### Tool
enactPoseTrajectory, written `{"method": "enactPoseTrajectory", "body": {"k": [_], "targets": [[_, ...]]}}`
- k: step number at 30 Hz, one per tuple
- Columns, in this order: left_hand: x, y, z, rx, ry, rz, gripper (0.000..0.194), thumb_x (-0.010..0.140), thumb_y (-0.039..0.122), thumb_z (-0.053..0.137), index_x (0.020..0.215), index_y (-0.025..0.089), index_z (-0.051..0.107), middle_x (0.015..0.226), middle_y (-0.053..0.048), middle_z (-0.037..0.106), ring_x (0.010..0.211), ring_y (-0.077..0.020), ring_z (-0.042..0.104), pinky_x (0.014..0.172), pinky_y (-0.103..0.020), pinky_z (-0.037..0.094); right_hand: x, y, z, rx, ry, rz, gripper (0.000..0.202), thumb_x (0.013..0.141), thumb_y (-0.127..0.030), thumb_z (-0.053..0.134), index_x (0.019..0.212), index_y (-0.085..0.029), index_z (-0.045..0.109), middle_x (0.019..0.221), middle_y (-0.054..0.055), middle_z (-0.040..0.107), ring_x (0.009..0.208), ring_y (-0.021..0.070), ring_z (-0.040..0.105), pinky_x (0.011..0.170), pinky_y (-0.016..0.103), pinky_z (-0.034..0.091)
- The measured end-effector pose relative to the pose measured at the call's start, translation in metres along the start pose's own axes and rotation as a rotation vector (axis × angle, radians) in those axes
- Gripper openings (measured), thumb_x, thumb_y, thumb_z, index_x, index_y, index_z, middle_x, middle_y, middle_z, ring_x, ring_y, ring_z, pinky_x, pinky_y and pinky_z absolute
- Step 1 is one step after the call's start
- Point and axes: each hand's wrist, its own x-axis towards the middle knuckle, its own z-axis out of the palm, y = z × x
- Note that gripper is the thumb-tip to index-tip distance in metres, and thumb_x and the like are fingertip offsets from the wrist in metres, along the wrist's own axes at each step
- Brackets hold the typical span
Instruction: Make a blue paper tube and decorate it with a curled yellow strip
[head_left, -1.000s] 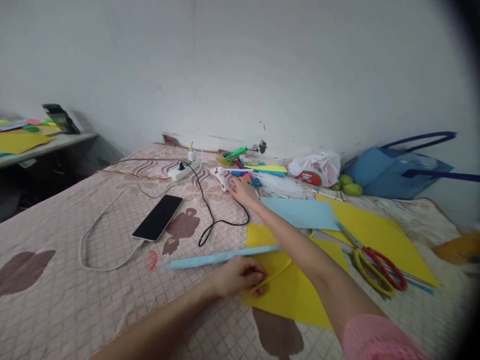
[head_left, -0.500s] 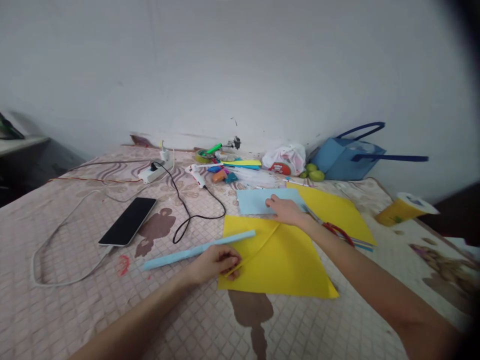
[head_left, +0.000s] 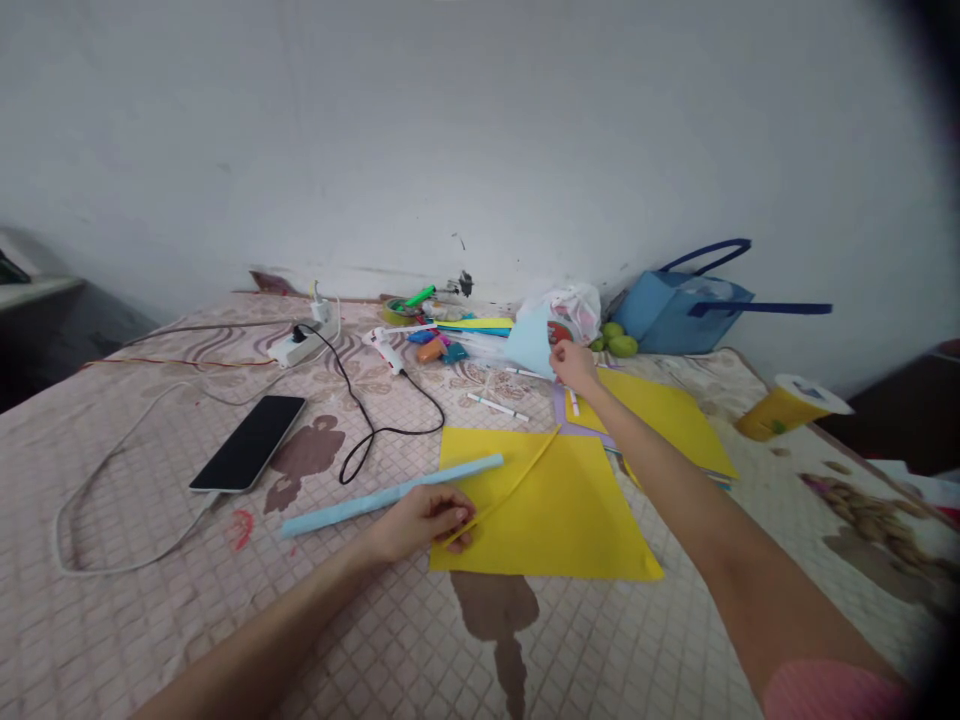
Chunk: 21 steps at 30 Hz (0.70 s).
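Observation:
My left hand (head_left: 431, 520) is closed around the lower end of a thin yellow strip (head_left: 517, 483), which slants up across a yellow sheet (head_left: 559, 530). A light blue rolled tube (head_left: 337, 512) lies just behind that hand, its far end over the yellow sheet. Farther back, my right hand (head_left: 574, 366) pinches the edge of a light blue sheet (head_left: 531, 345), lifted off the table and bent upward. Below it lie slim white pens (head_left: 499, 407), a lilac sheet (head_left: 576, 424) and a second yellow sheet (head_left: 660, 415), partly covered by my forearm.
On the left are a phone (head_left: 251, 443) on a white cable, a power strip (head_left: 304, 343) and a glue gun (head_left: 388, 352) with a black cord. A blue bag (head_left: 675, 315), green fruits (head_left: 621, 344) and a plastic bag (head_left: 577, 308) stand by the wall. A yellow canister (head_left: 780, 415) lies right.
My right hand has taken hold of the light blue sheet and raised it up and back, uncovering pens and a lilac sheet. My left hand stays on the yellow strip.

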Motion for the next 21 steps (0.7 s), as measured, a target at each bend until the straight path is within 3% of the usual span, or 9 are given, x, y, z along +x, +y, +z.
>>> {"method": "enactPoseTrajectory", "body": {"k": [8,13,17,21], "targets": [[0.002,-0.005,-0.002,0.007,-0.002,0.018,0.035,0.08,0.044,0.058,0.093,0.012,0.057,0.072,-0.004,0.065,0.059,-0.0095,0.056,0.058,-0.021,0.038,-0.046,-0.043,0.029,0.107,-0.198,-0.232,0.013,0.077,-0.032,0.056,0.085,-0.021,0.056,0.079,0.001,0.066,0.073,0.0149,0.058,0.06,0.022,0.035],[0.001,-0.003,-0.001,0.028,-0.004,0.034,0.034,0.081,0.044,0.058,0.093,0.011,0.057,0.072,-0.004,0.064,0.058,-0.0086,0.054,0.056,-0.02,0.035,-0.062,-0.064,0.039,0.14,-0.252,-0.281,0.009,0.074,-0.027,0.06,0.077,-0.02,0.055,0.088,0.006,0.064,0.081,0.0184,0.057,0.064,0.024,0.036],[0.0,-0.001,0.0,0.061,-0.009,0.057,0.035,0.081,0.044,0.057,0.094,0.011,0.057,0.069,-0.002,0.062,0.058,-0.0087,0.052,0.057,-0.021,0.036,-0.064,-0.063,0.031,0.24,-0.241,-0.237,0.004,0.078,-0.021,0.055,0.076,-0.019,0.051,0.085,0.007,0.063,0.08,0.0178,0.056,0.066,0.025,0.036],[-0.003,0.003,0.005,0.152,0.007,0.067,0.034,0.081,0.043,0.056,0.094,0.011,0.06,0.072,-0.003,0.061,0.061,-0.0088,0.053,0.058,-0.021,0.04,-0.076,-0.046,0.013,0.453,-0.187,-0.155,0.008,0.087,-0.028,0.043,0.085,-0.022,0.047,0.068,-0.001,0.058,0.064,0.014,0.054,0.061,0.025,0.037]]}}
